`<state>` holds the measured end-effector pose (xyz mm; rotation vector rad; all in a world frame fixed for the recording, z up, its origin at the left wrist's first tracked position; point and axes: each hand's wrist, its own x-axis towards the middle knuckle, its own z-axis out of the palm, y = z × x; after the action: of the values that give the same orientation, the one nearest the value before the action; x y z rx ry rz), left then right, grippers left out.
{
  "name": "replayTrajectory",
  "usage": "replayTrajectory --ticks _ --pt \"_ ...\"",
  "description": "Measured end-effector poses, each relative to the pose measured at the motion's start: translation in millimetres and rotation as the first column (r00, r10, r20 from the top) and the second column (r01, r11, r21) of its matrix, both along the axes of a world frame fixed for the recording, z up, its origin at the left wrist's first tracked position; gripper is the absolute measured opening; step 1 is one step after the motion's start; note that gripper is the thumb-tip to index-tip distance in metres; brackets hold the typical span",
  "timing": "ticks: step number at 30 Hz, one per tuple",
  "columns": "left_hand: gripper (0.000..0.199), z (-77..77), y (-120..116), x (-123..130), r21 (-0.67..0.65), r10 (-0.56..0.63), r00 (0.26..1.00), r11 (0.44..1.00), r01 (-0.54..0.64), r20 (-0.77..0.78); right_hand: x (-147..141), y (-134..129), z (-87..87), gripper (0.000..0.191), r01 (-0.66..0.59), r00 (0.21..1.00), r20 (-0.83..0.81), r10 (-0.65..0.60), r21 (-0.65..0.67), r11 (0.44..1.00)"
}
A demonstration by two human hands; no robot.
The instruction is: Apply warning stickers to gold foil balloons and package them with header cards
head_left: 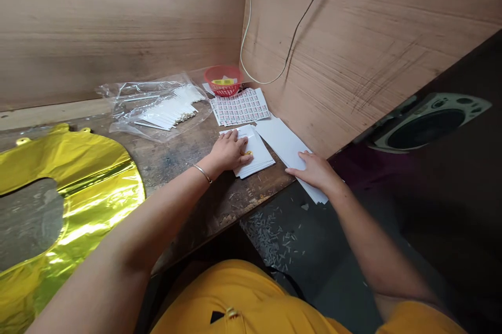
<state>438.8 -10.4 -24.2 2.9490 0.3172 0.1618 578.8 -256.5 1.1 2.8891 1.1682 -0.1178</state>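
My left hand [232, 150] rests with its fingers spread on a small stack of white printed sheets [257, 153] near the table's front edge. Something small and yellow shows by its fingers. To the right, my right hand [314, 169] lies on long white paper strips [283, 140], its thumb and fingers apart. The strips' near end juts past the table edge. Behind both stacks are sheets of small printed labels [241, 107].
A red basket [223, 80] with yellow and white pieces stands in the back corner. Clear plastic [129, 106] and white sticks [168, 112] lie left of it. A shiny gold foil piece [98, 187] covers the left side. A cable [270, 82] hangs from a socket.
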Motion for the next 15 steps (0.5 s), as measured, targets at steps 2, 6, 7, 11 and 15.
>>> replayTrajectory --ticks 2,6,7,11,15 --pt "0.064 -1.9 -0.6 0.1 -0.009 0.006 1.000 1.000 -0.006 0.011 -2.1 2.5 2.9 0.071 -0.002 1.000 0.008 0.002 0.001 1.000" --pt "0.064 -6.2 1.5 -0.5 -0.036 0.008 0.999 0.999 -0.006 0.040 1.0 1.1 11.9 0.052 -0.010 1.000 0.005 0.010 0.025 1.000" --pt "0.064 -6.6 3.2 -0.6 -0.046 0.005 0.999 0.999 -0.003 0.049 2.6 0.6 15.3 0.045 -0.013 1.000 0.005 0.013 0.029 0.999" --pt "0.067 4.1 2.5 -3.4 -0.070 0.012 0.994 0.998 -0.005 0.107 -0.9 1.1 34.9 0.040 0.030 0.997 0.066 -0.032 0.032 0.999" --pt "0.068 38.1 -42.5 -22.2 -0.303 0.032 0.938 0.950 0.080 0.346 -48.6 0.5 52.8 0.050 0.071 0.965 0.234 -0.120 0.210 0.975"
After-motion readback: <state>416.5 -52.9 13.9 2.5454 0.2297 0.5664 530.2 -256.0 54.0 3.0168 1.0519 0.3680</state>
